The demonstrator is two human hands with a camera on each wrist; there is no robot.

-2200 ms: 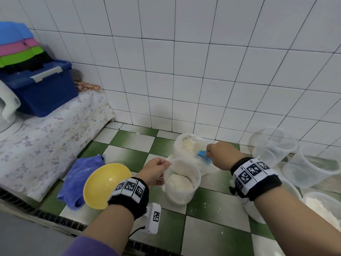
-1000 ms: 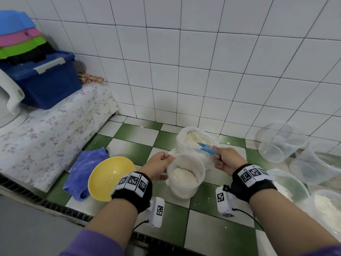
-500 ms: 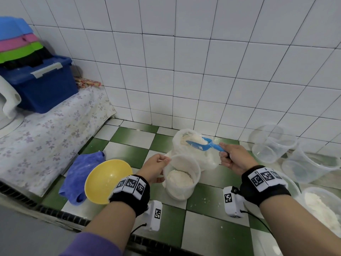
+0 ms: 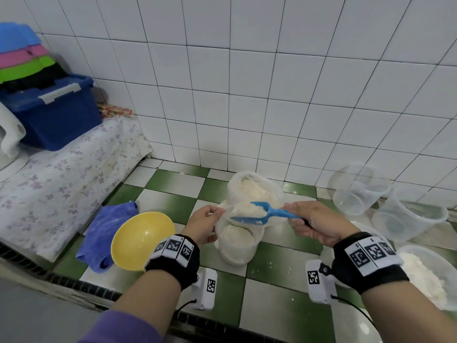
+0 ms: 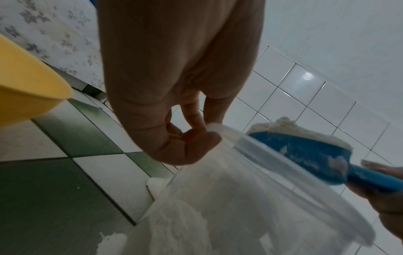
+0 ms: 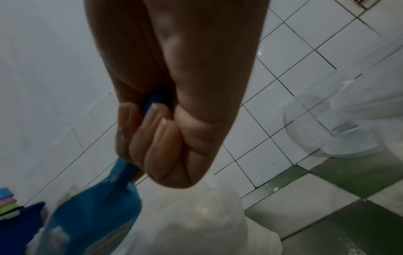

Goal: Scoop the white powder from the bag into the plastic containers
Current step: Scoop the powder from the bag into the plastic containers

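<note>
My right hand (image 4: 314,224) grips the handle of a blue scoop (image 4: 257,212) heaped with white powder, held level just above a clear plastic container (image 4: 237,246) that is partly filled with powder. My left hand (image 4: 205,224) pinches that container's left rim (image 5: 220,128) between thumb and fingers. Behind the container stands the open plastic bag (image 4: 249,186) of powder. The left wrist view shows the loaded scoop (image 5: 305,148) over the rim. In the right wrist view my fingers (image 6: 157,138) curl round the scoop's handle, with the bag (image 6: 207,215) below.
A yellow bowl (image 4: 141,238) and a blue cloth (image 4: 103,233) lie left of my left hand. Two empty clear containers (image 4: 358,191) stand at the right by the tiled wall, and a powder-filled one (image 4: 425,273) sits at the right edge. A blue bin (image 4: 49,112) rests on a floral-covered ledge.
My right hand lifted the scoop out of the bag with a heap of powder and carried it leftward over the container. My left hand stayed on the rim.
</note>
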